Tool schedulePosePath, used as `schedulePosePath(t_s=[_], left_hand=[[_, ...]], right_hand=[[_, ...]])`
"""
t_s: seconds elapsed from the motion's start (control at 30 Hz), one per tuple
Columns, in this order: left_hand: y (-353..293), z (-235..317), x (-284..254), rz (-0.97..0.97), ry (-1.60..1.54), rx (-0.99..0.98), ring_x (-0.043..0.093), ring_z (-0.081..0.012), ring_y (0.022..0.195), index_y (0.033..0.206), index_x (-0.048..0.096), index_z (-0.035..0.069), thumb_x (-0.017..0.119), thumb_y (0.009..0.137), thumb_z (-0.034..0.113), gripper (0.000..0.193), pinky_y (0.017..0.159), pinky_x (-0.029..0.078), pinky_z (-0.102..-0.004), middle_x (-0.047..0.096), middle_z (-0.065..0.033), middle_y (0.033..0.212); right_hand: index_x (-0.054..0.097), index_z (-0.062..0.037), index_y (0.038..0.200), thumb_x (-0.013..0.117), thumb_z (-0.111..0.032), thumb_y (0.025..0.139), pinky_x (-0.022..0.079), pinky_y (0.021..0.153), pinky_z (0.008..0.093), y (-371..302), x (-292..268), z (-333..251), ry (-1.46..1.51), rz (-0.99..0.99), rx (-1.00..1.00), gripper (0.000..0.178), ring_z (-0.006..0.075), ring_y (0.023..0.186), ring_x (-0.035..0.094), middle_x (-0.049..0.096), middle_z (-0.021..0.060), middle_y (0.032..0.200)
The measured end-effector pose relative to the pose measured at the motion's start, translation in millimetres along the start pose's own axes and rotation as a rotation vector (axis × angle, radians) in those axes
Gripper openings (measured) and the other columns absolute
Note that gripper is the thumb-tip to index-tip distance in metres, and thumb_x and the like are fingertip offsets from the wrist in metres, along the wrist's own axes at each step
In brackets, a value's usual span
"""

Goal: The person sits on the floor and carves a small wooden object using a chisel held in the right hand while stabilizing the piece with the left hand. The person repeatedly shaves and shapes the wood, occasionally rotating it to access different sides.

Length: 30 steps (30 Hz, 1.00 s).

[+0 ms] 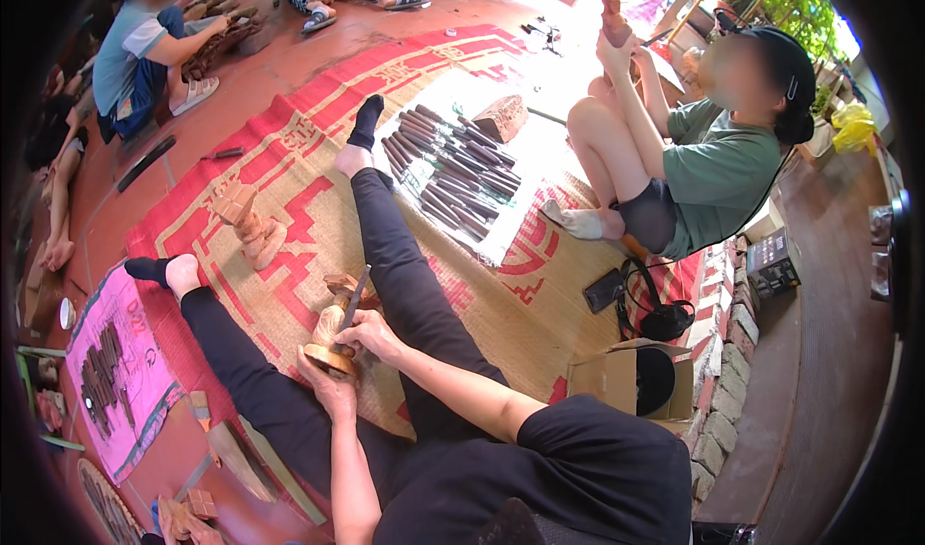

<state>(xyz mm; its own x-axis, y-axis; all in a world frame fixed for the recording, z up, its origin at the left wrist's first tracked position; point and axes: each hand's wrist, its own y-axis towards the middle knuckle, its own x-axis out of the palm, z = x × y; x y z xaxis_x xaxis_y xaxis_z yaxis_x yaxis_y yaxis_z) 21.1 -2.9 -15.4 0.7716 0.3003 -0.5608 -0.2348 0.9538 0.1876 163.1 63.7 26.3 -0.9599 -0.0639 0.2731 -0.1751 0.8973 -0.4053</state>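
Between my outstretched legs, a pale wooden carving (pixel 329 327) with a round base is tilted in my left hand (pixel 333 391). The fingers of that hand wrap round the base from below. My right hand (pixel 374 336) is closed on a dark, slim chisel (pixel 357 288), whose shaft slants up and away past the carving. The chisel's lower end is hidden by my fingers and the carving. A second carved wooden figure (pixel 260 237) with a blocky top stands on the woven mat (pixel 318 193) ahead of my left hand.
Several dark-handled chisels (pixel 458 174) lie on a white sheet beyond my right leg, beside a wood block (pixel 501 118). More tools rest on a pink cloth (pixel 145 429) at left. A co-worker (pixel 723 159) sits right, holding a carving. Headphones (pixel 667 319) and a cardboard box (pixel 599 381) are nearby.
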Motion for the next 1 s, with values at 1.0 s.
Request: schedulePosePath(t_s=[1.0], left_hand=[[4.7,9.7,-1.7,0.014,0.024,-0.079,0.046,-0.0464,0.123,0.147,0.022,0.004,0.079,0.075,0.016,0.092,0.100,0.043,-0.0471,0.040,-0.0269,0.134]], right_hand=[[0.066,-0.0041,0.081,0.074,-0.004,0.076,0.040,0.052,0.0236,2.9,-6.3,14.4,0.006,0.031,-0.026,0.009,0.0085,0.056,0.052,0.062,0.0006,0.067]])
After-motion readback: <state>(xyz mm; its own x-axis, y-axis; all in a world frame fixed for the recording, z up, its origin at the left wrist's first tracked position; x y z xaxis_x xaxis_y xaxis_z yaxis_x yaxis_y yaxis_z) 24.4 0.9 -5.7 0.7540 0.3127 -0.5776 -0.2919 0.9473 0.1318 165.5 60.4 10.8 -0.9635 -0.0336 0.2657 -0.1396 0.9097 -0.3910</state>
